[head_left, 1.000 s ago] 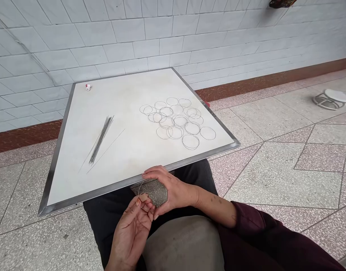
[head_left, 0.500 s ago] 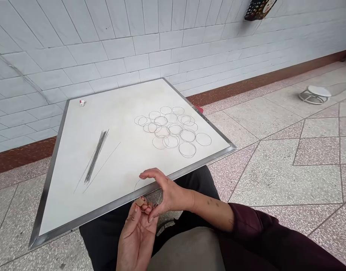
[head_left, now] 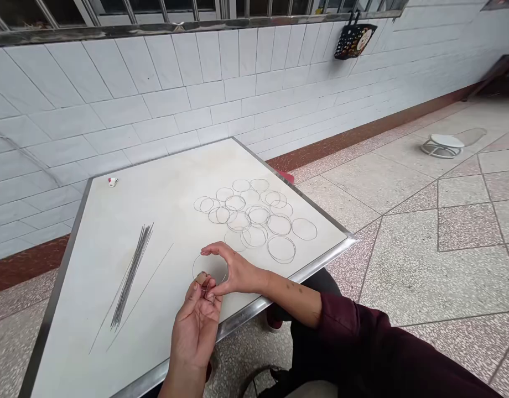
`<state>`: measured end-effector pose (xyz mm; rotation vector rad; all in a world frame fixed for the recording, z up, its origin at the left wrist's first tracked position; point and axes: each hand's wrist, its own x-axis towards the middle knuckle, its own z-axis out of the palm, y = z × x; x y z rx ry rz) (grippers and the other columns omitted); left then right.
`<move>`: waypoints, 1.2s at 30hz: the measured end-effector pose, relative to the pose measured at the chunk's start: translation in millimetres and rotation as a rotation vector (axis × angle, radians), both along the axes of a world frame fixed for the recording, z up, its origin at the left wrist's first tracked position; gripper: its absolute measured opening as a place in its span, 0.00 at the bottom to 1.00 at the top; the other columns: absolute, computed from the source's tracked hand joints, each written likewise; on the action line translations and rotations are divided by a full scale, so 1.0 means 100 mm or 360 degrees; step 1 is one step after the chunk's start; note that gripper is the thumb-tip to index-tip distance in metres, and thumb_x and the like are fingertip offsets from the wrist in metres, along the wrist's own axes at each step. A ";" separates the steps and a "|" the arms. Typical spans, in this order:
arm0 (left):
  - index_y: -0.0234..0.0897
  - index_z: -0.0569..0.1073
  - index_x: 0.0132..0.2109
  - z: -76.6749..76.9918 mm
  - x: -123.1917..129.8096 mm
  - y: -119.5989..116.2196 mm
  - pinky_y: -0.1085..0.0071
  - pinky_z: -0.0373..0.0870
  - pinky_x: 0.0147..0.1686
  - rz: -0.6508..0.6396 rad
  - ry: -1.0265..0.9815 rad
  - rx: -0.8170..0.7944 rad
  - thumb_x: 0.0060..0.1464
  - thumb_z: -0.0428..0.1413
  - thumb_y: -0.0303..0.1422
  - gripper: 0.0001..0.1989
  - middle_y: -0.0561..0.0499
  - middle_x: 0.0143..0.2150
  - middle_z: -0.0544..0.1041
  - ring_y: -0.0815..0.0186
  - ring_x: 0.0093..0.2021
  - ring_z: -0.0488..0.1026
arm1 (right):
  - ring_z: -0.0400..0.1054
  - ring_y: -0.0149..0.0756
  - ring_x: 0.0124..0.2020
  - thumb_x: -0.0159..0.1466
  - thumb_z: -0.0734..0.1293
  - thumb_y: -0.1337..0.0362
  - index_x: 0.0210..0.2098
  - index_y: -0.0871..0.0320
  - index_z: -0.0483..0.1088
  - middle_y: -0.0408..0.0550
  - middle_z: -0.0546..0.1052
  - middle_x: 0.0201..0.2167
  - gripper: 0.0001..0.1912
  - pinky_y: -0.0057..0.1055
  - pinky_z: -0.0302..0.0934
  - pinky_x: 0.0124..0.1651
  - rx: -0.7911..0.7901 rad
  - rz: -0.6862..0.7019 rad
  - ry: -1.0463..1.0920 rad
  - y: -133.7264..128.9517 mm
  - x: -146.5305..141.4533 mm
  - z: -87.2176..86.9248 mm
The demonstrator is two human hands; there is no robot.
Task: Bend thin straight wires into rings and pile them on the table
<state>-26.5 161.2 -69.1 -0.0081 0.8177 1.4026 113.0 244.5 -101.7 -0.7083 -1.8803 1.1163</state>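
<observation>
A thin wire ring (head_left: pixel 193 265) is held just above the near part of the white table. My left hand (head_left: pixel 196 318), palm up, pinches the lower part of the ring between thumb and fingers. A small tan piece (head_left: pixel 201 277), perhaps tape wrapped round a finger, shows at its fingertips. My right hand (head_left: pixel 237 272) curves round the ring's right side, fingertips at its top and thumb near its bottom. Beyond the hands, several overlapping wire rings (head_left: pixel 280 224) lie flat. To the left is a bundle of straight wires (head_left: pixel 132 279), with a single loose wire (head_left: pixel 140 297) beside it.
The white table (head_left: pixel 163 188) has a metal edge and stands near a tiled wall (head_left: pixel 163 110). A small white and red object (head_left: pixel 113 181) sits at its far left corner. A low stool (head_left: pixel 445 142) stands on the floor at right; a dark patterned bag (head_left: pixel 354 41) hangs on the wall.
The view has tilted up, bringing the window bars into sight. Both hands, with the wire ring, have moved forward from the table's near edge to over its top.
</observation>
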 end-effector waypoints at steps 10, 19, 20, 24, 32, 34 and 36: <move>0.33 0.76 0.33 -0.12 -0.10 0.83 0.79 0.74 0.32 -0.0080 0.0132 0.0134 0.54 0.59 0.18 0.07 0.51 0.37 0.77 0.74 0.31 0.74 | 0.63 0.46 0.60 0.48 0.80 0.57 0.60 0.53 0.60 0.53 0.69 0.56 0.44 0.47 0.60 0.62 0.0068 -0.0379 -0.0251 0.54 -0.08 -0.09; 0.33 0.79 0.41 -0.22 -0.17 0.87 0.79 0.75 0.37 -0.0151 0.0070 0.0157 0.55 0.61 0.21 0.07 0.52 0.37 0.77 0.74 0.34 0.75 | 0.61 0.47 0.61 0.49 0.79 0.56 0.60 0.54 0.59 0.54 0.66 0.59 0.44 0.48 0.61 0.61 0.0056 -0.0323 -0.0293 0.62 -0.10 -0.06; 0.33 0.79 0.42 -0.22 -0.18 0.87 0.79 0.75 0.38 -0.0147 0.0072 0.0151 0.55 0.61 0.22 0.08 0.52 0.37 0.77 0.74 0.34 0.75 | 0.61 0.47 0.61 0.50 0.79 0.56 0.61 0.53 0.59 0.54 0.66 0.59 0.44 0.48 0.61 0.61 0.0067 -0.0306 -0.0294 0.63 -0.11 -0.04; 0.33 0.79 0.40 -0.23 -0.23 0.88 0.81 0.74 0.34 -0.0116 0.0118 0.0141 0.53 0.62 0.21 0.07 0.52 0.38 0.77 0.74 0.35 0.75 | 0.61 0.47 0.61 0.49 0.79 0.54 0.61 0.52 0.59 0.53 0.67 0.58 0.45 0.48 0.61 0.61 0.0085 -0.0312 -0.0285 0.63 -0.14 -0.02; 0.33 0.77 0.32 -0.26 -0.22 0.88 0.78 0.75 0.34 -0.0081 0.0173 0.0114 0.50 0.64 0.22 0.04 0.50 0.39 0.78 0.71 0.34 0.76 | 0.62 0.47 0.59 0.49 0.79 0.51 0.60 0.53 0.59 0.54 0.67 0.57 0.45 0.48 0.61 0.60 0.0104 -0.0327 -0.0307 0.63 -0.11 -0.14; 0.34 0.77 0.31 -0.26 -0.21 0.89 0.78 0.75 0.33 -0.0063 0.0188 0.0117 0.50 0.64 0.21 0.05 0.50 0.39 0.78 0.71 0.34 0.76 | 0.63 0.47 0.58 0.48 0.80 0.52 0.59 0.53 0.60 0.53 0.68 0.56 0.44 0.48 0.62 0.60 0.0135 -0.0341 -0.0272 0.63 -0.12 -0.16; 0.34 0.77 0.31 -0.26 -0.21 0.89 0.78 0.74 0.32 -0.0043 0.0200 0.0121 0.49 0.64 0.20 0.06 0.51 0.38 0.78 0.72 0.33 0.76 | 0.64 0.46 0.58 0.48 0.80 0.54 0.59 0.53 0.61 0.53 0.69 0.55 0.43 0.48 0.62 0.60 0.0159 -0.0357 -0.0230 0.63 -0.13 -0.17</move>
